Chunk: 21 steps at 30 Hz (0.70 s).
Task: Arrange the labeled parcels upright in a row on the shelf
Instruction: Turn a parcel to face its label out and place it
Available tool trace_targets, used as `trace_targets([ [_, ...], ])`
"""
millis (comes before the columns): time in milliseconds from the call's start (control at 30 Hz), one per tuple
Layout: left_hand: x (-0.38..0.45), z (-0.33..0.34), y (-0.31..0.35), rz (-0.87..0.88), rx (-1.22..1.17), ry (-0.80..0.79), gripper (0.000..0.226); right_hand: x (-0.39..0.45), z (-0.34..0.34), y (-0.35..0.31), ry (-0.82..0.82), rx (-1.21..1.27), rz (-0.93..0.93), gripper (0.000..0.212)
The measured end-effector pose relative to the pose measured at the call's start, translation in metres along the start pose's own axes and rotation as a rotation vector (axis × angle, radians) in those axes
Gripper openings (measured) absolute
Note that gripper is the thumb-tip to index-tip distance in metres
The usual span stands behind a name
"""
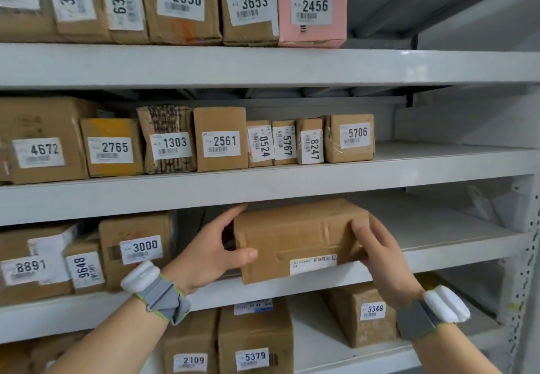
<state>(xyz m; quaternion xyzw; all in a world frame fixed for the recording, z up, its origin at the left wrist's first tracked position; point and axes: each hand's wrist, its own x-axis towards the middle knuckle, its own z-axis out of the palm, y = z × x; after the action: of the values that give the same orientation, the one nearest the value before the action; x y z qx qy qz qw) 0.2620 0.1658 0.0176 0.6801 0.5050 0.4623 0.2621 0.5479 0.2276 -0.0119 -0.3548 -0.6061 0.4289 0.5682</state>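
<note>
A brown cardboard parcel [298, 239] lies on its long side on the third shelf [438, 236], with a white shipping label low on its front face. My left hand [210, 254] grips its left end, thumb on the front and fingers behind. My right hand [380, 251] grips its right end, fingers curled over the front corner. To the left on the same shelf stand the parcels 3000 [137, 248], 9648 [84, 268] and 8891 [32, 265]. A gap separates 3000 from the held parcel.
The shelf above holds a row of labeled parcels from 4672 [43, 146] to 5706 [349, 137]; the top shelf ends with a pink box 2456 [312, 5]. Below stand 2109 [190, 353], 5379 [254, 347] and 3348 [365, 315]. A perforated upright [526, 257] bounds the right side.
</note>
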Motion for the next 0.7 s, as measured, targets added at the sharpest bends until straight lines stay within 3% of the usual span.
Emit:
trace_targets([
  [167, -0.036, -0.030, -0.007, -0.011, -0.068, 0.045, 0.102, -0.030, 0.033, -0.015, -0.079, -0.042, -0.032, 0.051],
  [367, -0.069, -0.052, -0.012, 0.031, -0.173, 0.089, 0.097, -0.060, 0.057, -0.024, -0.104, -0.055, -0.076, 0.042],
  [600, -0.087, -0.072, -0.014, 0.097, -0.227, 0.177, 0.068, -0.077, 0.075, -0.029, -0.142, -0.032, -0.092, 0.032],
  [700, -0.092, -0.078, -0.018, 0.098, -0.249, 0.192, 0.071, -0.078, 0.077, -0.028, -0.155, -0.040, -0.100, 0.031],
])
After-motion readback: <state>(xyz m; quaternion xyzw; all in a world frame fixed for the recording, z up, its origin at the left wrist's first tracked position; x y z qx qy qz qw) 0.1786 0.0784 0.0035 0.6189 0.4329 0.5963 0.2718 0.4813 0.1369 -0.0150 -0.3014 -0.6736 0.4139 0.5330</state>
